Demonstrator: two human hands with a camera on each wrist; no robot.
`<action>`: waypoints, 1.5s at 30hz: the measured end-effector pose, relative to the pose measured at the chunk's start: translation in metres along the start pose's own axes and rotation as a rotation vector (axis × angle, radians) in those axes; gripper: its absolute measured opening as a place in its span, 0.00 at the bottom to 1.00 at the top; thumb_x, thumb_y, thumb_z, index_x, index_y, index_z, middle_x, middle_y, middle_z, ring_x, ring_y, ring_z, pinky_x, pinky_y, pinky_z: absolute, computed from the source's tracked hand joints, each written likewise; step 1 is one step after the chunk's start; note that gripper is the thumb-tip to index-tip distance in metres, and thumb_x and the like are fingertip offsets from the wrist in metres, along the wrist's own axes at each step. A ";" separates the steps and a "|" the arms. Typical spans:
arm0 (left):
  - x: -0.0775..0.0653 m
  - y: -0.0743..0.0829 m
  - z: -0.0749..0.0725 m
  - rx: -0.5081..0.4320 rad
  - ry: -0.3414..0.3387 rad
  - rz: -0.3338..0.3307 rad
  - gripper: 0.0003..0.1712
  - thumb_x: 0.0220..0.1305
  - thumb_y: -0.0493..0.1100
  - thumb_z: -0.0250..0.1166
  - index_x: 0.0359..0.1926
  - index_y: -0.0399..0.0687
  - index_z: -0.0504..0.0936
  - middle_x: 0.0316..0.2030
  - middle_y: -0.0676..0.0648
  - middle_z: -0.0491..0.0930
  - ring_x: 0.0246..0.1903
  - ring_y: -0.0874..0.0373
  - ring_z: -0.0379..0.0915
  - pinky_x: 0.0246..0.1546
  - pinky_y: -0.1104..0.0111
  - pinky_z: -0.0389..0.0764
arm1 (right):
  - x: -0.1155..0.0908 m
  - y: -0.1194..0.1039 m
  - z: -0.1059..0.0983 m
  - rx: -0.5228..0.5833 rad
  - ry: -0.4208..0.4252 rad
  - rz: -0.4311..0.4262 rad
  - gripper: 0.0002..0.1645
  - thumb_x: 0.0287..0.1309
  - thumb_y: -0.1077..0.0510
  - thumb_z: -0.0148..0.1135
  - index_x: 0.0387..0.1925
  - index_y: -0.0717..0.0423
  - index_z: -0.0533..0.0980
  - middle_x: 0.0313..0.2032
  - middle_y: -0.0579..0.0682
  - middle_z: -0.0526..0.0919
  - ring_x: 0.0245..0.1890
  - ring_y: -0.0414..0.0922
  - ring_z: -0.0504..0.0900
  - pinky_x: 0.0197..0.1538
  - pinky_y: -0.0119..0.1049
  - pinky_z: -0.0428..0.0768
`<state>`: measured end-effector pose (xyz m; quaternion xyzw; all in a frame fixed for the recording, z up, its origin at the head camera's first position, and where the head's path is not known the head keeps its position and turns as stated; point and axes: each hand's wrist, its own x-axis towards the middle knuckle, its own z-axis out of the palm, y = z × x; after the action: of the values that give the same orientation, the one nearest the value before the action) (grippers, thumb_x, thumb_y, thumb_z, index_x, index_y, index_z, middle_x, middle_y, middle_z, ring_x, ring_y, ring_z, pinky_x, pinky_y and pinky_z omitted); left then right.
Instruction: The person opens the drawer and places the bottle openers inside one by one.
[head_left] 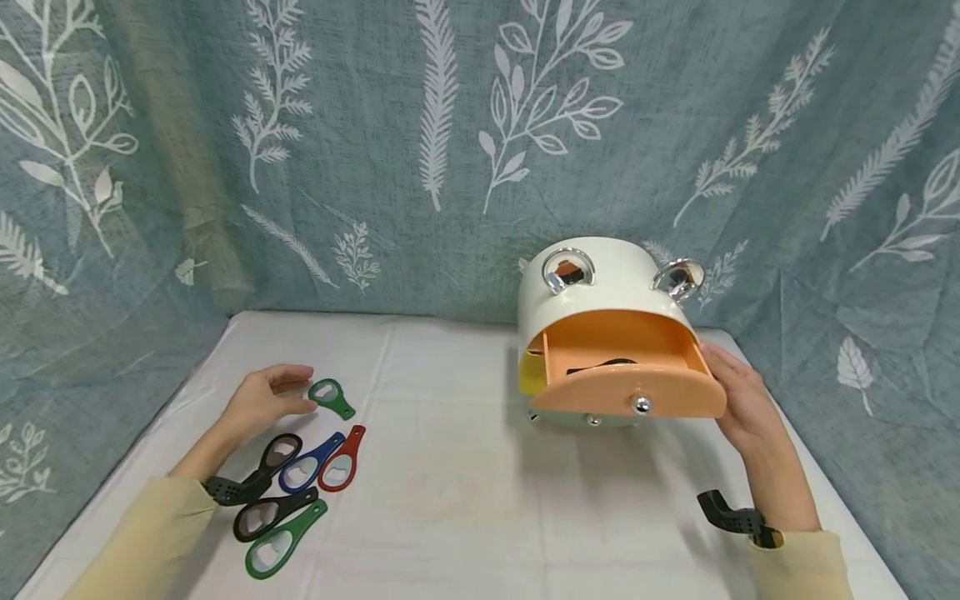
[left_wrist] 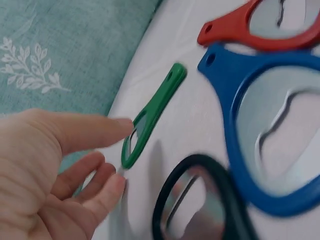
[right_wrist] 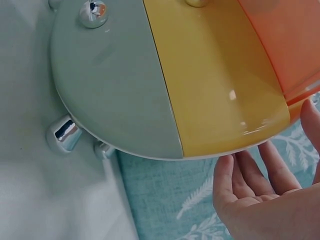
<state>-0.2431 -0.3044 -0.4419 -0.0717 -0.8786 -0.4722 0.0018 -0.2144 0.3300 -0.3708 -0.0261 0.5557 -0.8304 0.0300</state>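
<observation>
At the left, the thumb and fingertips of my left hand (head_left: 266, 398) pinch the ring end of a small green bottle opener (head_left: 327, 395). In the left wrist view that opener looks tilted, its handle pointing away from the hand. My right hand (head_left: 742, 396) rests against the right side of a cream drawer cabinet (head_left: 611, 275). Its fingers (right_wrist: 272, 167) reach behind the casing's rim and its thumb is at the end of the orange drawer (head_left: 600, 396). That top drawer stands pulled out, with a dark slim thing (head_left: 603, 365) partly visible inside.
Near the left forearm lie a blue opener (head_left: 318, 457), a red opener (head_left: 352, 454), two black openers (head_left: 288, 507) and a larger green opener (head_left: 300, 525). Under the orange drawer are a yellow drawer (right_wrist: 220, 80) and a grey-green drawer (right_wrist: 115, 85). A patterned curtain (head_left: 405, 250) borders the white table (head_left: 450, 483).
</observation>
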 end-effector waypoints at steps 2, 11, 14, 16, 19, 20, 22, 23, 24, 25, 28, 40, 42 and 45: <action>0.000 0.001 0.004 0.016 0.005 -0.022 0.36 0.56 0.37 0.74 0.62 0.26 0.71 0.57 0.28 0.73 0.57 0.34 0.70 0.48 0.71 0.79 | 0.000 -0.001 0.000 0.004 -0.003 -0.006 0.13 0.70 0.54 0.57 0.50 0.49 0.83 0.46 0.47 0.84 0.41 0.41 0.84 0.45 0.33 0.82; 0.003 0.000 0.015 0.038 -0.004 -0.038 0.35 0.56 0.36 0.74 0.62 0.28 0.72 0.54 0.30 0.77 0.52 0.38 0.76 0.45 0.65 0.81 | -0.005 -0.002 -0.003 0.028 0.004 -0.003 0.13 0.70 0.55 0.57 0.50 0.48 0.84 0.47 0.47 0.84 0.43 0.41 0.83 0.45 0.33 0.82; 0.005 0.000 0.016 0.025 -0.033 -0.019 0.34 0.56 0.36 0.73 0.61 0.27 0.72 0.55 0.30 0.76 0.51 0.39 0.77 0.42 0.70 0.81 | -0.006 -0.002 -0.003 0.034 0.016 0.008 0.13 0.70 0.54 0.58 0.50 0.48 0.84 0.46 0.47 0.84 0.41 0.42 0.84 0.45 0.33 0.82; 0.007 0.001 0.017 0.028 -0.049 -0.007 0.33 0.56 0.36 0.73 0.61 0.28 0.73 0.55 0.31 0.76 0.50 0.40 0.78 0.41 0.72 0.80 | -0.007 -0.003 -0.003 0.035 0.019 0.012 0.13 0.70 0.54 0.58 0.50 0.48 0.84 0.46 0.47 0.84 0.41 0.42 0.84 0.45 0.34 0.82; 0.009 0.004 0.020 0.047 -0.064 0.021 0.32 0.55 0.36 0.74 0.60 0.29 0.74 0.55 0.31 0.76 0.51 0.39 0.77 0.42 0.66 0.81 | -0.008 -0.003 -0.004 0.033 0.017 0.008 0.13 0.70 0.54 0.57 0.49 0.49 0.84 0.45 0.48 0.85 0.40 0.42 0.84 0.44 0.33 0.83; 0.010 0.006 0.021 0.057 -0.071 0.025 0.32 0.55 0.36 0.74 0.60 0.30 0.74 0.55 0.32 0.76 0.51 0.39 0.76 0.43 0.63 0.81 | -0.008 -0.003 -0.004 0.034 0.016 0.006 0.13 0.70 0.54 0.57 0.49 0.49 0.84 0.44 0.48 0.85 0.39 0.42 0.84 0.43 0.34 0.83; 0.012 0.007 0.025 0.078 -0.082 0.029 0.32 0.54 0.35 0.74 0.60 0.31 0.75 0.55 0.33 0.77 0.51 0.39 0.75 0.45 0.58 0.81 | -0.008 -0.004 -0.005 0.031 0.015 0.001 0.13 0.71 0.54 0.57 0.49 0.50 0.84 0.44 0.48 0.85 0.39 0.42 0.84 0.43 0.33 0.83; 0.013 0.008 0.027 0.091 -0.087 0.028 0.32 0.54 0.35 0.74 0.60 0.32 0.76 0.55 0.34 0.78 0.51 0.39 0.75 0.46 0.56 0.80 | -0.008 -0.004 -0.006 0.033 0.016 -0.001 0.13 0.71 0.55 0.57 0.49 0.50 0.84 0.44 0.48 0.85 0.39 0.42 0.84 0.43 0.33 0.83; 0.013 0.008 0.028 0.098 -0.094 0.027 0.32 0.54 0.35 0.74 0.60 0.32 0.76 0.55 0.34 0.78 0.52 0.39 0.74 0.47 0.54 0.80 | -0.008 -0.003 -0.006 0.037 0.019 0.002 0.13 0.70 0.55 0.57 0.48 0.50 0.84 0.44 0.48 0.85 0.39 0.42 0.84 0.43 0.33 0.83; 0.014 0.008 0.029 0.109 -0.101 0.025 0.32 0.54 0.35 0.75 0.60 0.32 0.76 0.55 0.35 0.78 0.52 0.39 0.73 0.48 0.53 0.79 | -0.008 -0.003 -0.006 0.038 0.026 0.003 0.12 0.70 0.55 0.57 0.48 0.50 0.84 0.44 0.48 0.85 0.39 0.42 0.84 0.43 0.33 0.83; 0.014 0.005 0.032 0.135 -0.096 0.019 0.31 0.53 0.35 0.75 0.59 0.33 0.77 0.54 0.36 0.79 0.52 0.40 0.73 0.50 0.51 0.77 | -0.008 -0.002 -0.005 0.034 0.039 0.004 0.12 0.70 0.55 0.58 0.48 0.49 0.84 0.45 0.47 0.85 0.40 0.42 0.84 0.44 0.33 0.82; 0.010 0.005 0.028 0.181 -0.077 0.058 0.33 0.51 0.38 0.78 0.57 0.32 0.77 0.49 0.36 0.79 0.49 0.42 0.74 0.49 0.50 0.77 | 0.000 -0.002 0.001 0.050 0.059 0.052 0.13 0.67 0.53 0.62 0.49 0.47 0.84 0.46 0.47 0.84 0.41 0.43 0.84 0.46 0.35 0.82; 0.010 0.005 0.028 0.196 -0.058 0.062 0.34 0.50 0.38 0.78 0.58 0.32 0.77 0.47 0.38 0.79 0.47 0.43 0.74 0.48 0.50 0.78 | 0.001 -0.002 0.001 0.052 0.060 0.049 0.13 0.67 0.53 0.62 0.49 0.48 0.84 0.46 0.47 0.84 0.41 0.43 0.84 0.46 0.34 0.82; 0.011 0.004 0.028 0.210 -0.048 0.061 0.34 0.50 0.38 0.78 0.58 0.34 0.77 0.45 0.39 0.79 0.45 0.43 0.76 0.43 0.53 0.80 | 0.001 -0.003 0.002 0.057 0.060 0.051 0.12 0.67 0.54 0.61 0.48 0.48 0.84 0.45 0.47 0.84 0.40 0.42 0.84 0.45 0.34 0.82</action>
<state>-0.2513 -0.2782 -0.4533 -0.1091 -0.9204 -0.3754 0.0026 -0.2154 0.3292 -0.3677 0.0136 0.5331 -0.8452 0.0352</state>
